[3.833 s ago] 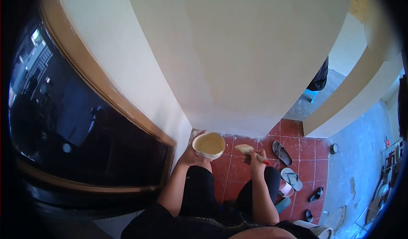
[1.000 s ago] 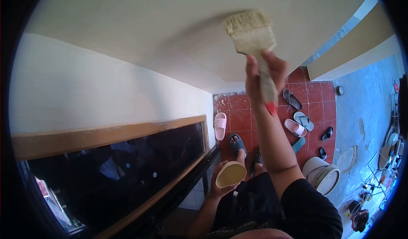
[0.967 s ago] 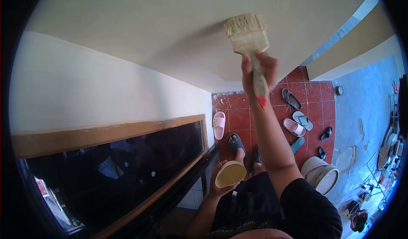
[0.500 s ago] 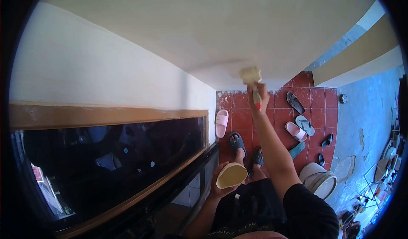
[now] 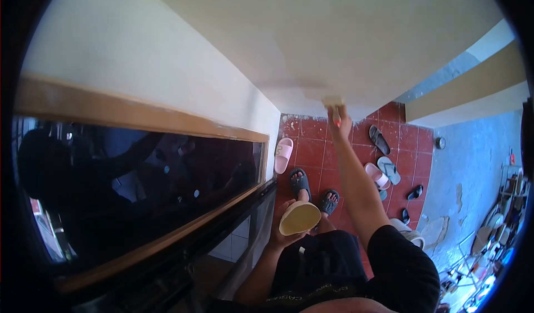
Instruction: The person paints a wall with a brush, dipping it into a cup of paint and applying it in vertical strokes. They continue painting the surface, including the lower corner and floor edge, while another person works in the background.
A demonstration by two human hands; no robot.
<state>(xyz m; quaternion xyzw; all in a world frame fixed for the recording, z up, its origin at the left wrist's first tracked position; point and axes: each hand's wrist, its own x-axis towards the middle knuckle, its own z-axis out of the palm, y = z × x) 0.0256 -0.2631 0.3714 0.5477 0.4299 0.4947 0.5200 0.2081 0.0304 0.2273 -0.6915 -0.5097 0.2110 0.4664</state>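
Observation:
My right hand [image 5: 339,121] is closed round the handle of a paint brush [image 5: 334,101], arm stretched forward. The brush's wide, cream-coated bristles are at the lower part of the pale wall [image 5: 345,40]. Close to my body, my left hand [image 5: 282,227] holds a cream bowl [image 5: 300,219] from its left side and underneath. Inside the bowl is yellowish-cream paint. Part of the left hand's fingers is hidden behind the bowl.
A wood-framed dark window [image 5: 139,174] runs along the left. Pink slippers [image 5: 283,155], dark sandals [image 5: 379,140] and other footwear lie on red tiles [image 5: 308,153]. A white bucket [image 5: 409,233] stands right of my legs. Clutter [image 5: 489,232] fills the far right.
The brush has shifted slightly down in the view, its bristles now seen flatter against the wall. The camera view has turned a little, and the bucket is now more hidden by my sleeve.

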